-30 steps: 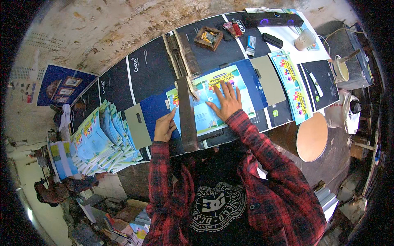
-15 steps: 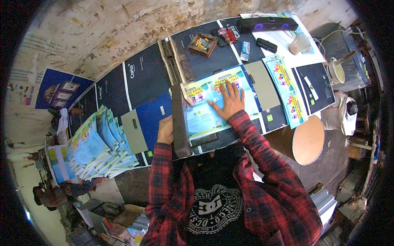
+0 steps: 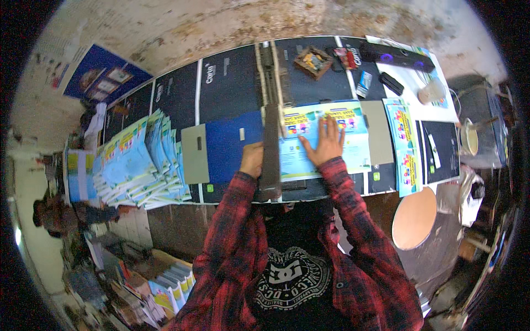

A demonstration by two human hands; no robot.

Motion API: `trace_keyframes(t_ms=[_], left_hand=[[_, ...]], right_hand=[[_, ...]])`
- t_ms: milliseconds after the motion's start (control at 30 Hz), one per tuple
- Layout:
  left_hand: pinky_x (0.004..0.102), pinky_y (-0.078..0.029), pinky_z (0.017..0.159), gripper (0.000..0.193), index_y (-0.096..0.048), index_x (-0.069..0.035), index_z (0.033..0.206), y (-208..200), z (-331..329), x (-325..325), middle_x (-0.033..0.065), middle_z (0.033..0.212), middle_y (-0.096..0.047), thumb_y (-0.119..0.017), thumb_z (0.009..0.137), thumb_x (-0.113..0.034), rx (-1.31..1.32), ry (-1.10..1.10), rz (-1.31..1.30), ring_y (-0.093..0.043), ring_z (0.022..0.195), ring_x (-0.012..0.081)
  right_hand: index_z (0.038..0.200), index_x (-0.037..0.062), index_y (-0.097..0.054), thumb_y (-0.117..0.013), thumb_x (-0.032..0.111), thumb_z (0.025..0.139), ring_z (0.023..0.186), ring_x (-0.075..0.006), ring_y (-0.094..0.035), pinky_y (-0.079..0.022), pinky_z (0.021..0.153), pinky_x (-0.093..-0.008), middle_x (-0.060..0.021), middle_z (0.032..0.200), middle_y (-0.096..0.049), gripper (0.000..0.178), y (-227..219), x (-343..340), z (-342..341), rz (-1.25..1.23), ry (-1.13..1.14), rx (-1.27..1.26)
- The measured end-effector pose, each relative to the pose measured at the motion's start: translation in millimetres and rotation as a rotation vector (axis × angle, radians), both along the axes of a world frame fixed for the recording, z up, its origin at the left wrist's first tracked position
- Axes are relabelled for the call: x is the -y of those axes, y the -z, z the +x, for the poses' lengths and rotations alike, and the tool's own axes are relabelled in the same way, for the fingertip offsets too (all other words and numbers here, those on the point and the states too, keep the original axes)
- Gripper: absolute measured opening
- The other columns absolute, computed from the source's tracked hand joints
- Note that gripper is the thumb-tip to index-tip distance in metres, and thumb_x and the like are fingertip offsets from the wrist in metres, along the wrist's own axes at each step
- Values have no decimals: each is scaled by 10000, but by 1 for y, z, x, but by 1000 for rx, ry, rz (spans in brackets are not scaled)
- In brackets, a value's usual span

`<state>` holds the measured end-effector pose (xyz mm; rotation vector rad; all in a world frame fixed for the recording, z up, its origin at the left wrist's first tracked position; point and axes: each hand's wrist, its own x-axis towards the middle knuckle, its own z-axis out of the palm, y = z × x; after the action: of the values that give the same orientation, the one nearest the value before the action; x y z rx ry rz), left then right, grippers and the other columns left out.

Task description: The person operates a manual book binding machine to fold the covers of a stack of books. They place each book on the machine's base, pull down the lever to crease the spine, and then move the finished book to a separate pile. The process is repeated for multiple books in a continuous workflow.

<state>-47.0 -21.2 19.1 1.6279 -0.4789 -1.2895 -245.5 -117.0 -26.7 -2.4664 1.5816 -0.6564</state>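
Note:
An open printed sheet or booklet (image 3: 301,157), light blue with yellow and green, lies to the right of a long dark bar (image 3: 271,157). My right hand (image 3: 327,142) rests flat on it, fingers spread, pressing it near the middle. My left hand (image 3: 252,159) is closed against the bar's left side. Its fingertips are hidden there, so what they grip cannot be made out. Under that hand's side lies a blue panel (image 3: 226,146) with a grey board (image 3: 194,154) at its left. Another grey board (image 3: 380,135) lies right of the sheet.
Fanned booklets (image 3: 132,157) pile up at the left; another stack (image 3: 404,146) lies at the right. A rail (image 3: 269,71) runs back from the bar. Farther back are an ashtray (image 3: 313,62), a small blue box (image 3: 364,84), a black speaker (image 3: 397,57) and a cup (image 3: 432,91). A round stool (image 3: 414,219) stands front right.
The whole view has turned, so the table sits farther right and straighter in the picture. Both hands keep about the same places on the sheet and beside the bar.

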Motion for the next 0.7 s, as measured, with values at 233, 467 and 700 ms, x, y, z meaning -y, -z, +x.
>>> trace_keyframes(t_ms=[233, 467, 700], left_hand=[[290, -488, 546, 321, -686, 31, 1050, 52, 6, -8, 64, 850, -684, -712, 864, -229, -136, -73, 43, -631, 671, 147], [438, -351, 1023, 494, -513, -41, 1300, 20, -25, -36, 131, 1307, -501, -619, 875, -269, 1082, 233, -130, -415, 1267, 320], [503, -361, 1002, 470, -502, -46, 1282, 42, -36, -68, 143, 1322, -498, -573, 853, -224, 1439, 232, -238, -450, 1228, 343]], right_hand=[[1443, 61, -371, -544, 689, 806, 1417, -346, -243, -122, 1122, -593, -190, 1517, -293, 912, -12, -15, 9, 107, -8, -131], [1483, 172, -323, -560, 694, 790, 1431, -348, -209, -106, 1128, -589, -155, 1549, -241, 900, -5, -24, 19, 158, -29, -179], [1479, 182, -333, -650, 372, 778, 1399, -352, -290, -199, 1138, -504, -162, 1513, -323, 792, 33, -3, -3, 161, -184, -179]])
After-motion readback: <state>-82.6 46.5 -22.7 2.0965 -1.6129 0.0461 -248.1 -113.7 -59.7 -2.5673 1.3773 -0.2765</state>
